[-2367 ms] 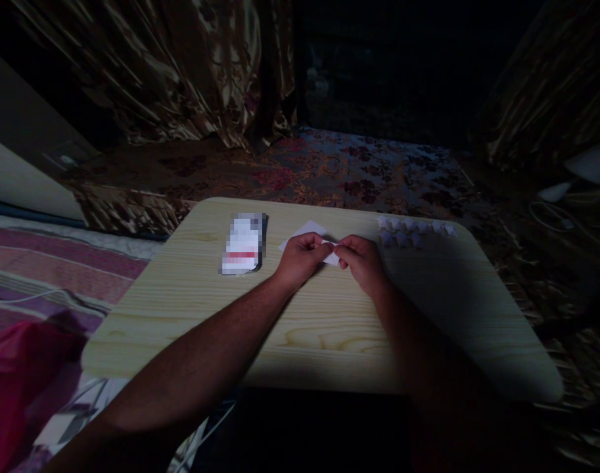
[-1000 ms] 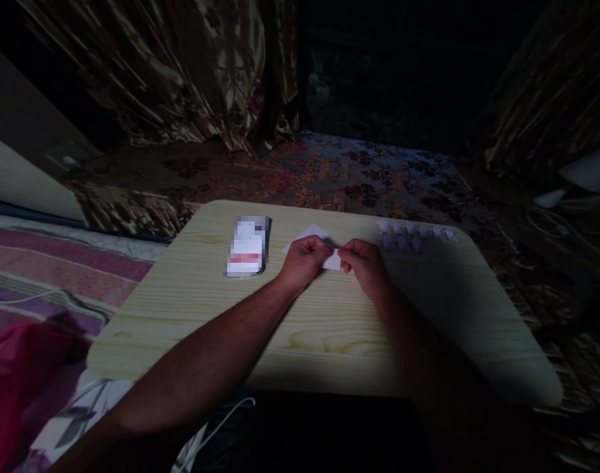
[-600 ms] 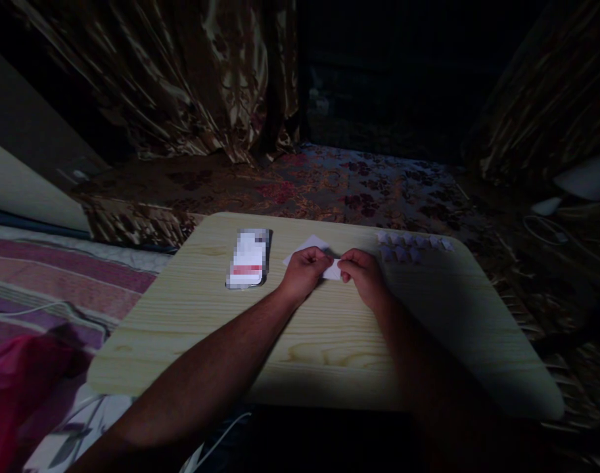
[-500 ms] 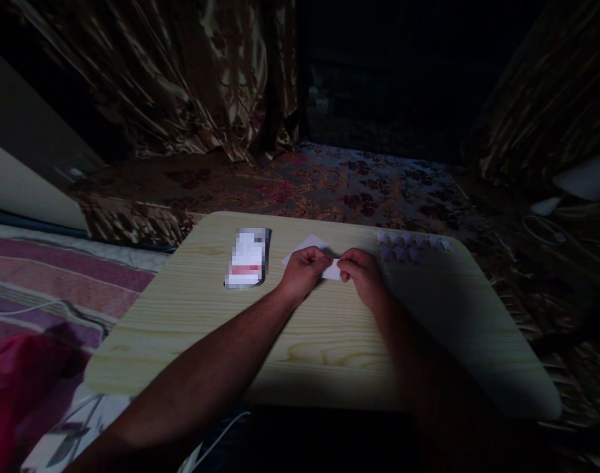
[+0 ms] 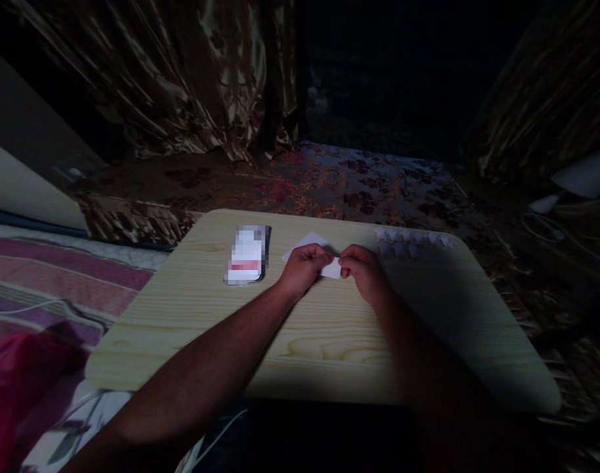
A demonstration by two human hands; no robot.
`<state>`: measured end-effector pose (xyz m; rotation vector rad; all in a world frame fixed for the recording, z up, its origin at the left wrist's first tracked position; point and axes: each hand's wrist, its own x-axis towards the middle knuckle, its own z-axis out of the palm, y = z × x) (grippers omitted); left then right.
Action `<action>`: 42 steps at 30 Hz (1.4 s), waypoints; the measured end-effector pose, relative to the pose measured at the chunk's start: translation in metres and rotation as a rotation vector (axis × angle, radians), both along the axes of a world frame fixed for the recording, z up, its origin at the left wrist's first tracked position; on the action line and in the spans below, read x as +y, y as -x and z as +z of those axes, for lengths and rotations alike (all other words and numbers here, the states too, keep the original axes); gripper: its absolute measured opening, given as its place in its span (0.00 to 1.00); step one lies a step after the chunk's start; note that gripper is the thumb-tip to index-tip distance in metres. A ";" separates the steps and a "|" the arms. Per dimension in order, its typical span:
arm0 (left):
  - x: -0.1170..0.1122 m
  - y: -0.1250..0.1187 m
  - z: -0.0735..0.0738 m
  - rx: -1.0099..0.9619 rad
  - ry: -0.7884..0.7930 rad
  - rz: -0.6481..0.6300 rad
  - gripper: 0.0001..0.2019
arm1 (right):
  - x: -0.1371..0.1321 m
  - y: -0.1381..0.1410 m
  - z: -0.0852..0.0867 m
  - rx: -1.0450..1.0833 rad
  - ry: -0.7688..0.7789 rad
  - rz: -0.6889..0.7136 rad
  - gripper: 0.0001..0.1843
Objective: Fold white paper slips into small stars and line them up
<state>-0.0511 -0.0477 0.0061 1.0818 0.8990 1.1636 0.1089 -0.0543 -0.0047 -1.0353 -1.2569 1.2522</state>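
Observation:
Both hands meet over the far middle of a pale wooden table. My left hand and my right hand are closed, each pinching one end of a small white piece of paper. Behind the left hand, a white sheet of paper lies flat on the table. A row of several small folded paper pieces sits just right of my right hand. A white and red card stack lies left of my left hand.
A floral patterned cloth covers the floor beyond the table, with shiny curtains behind. A striped mat and a pink bag lie at the left. White objects and a cable are at the right.
The hands have kept pinching the small paper with only slight finger shifts. The camera has tilted a little, so the table sits lower in view.

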 end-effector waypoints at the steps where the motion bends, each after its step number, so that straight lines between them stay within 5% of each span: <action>1: 0.000 0.000 0.000 0.003 0.003 0.002 0.10 | 0.000 0.000 -0.001 0.011 0.003 0.006 0.06; 42: 0.000 0.003 -0.003 -0.069 -0.013 0.068 0.09 | -0.010 0.005 0.004 -0.279 -0.064 -0.038 0.13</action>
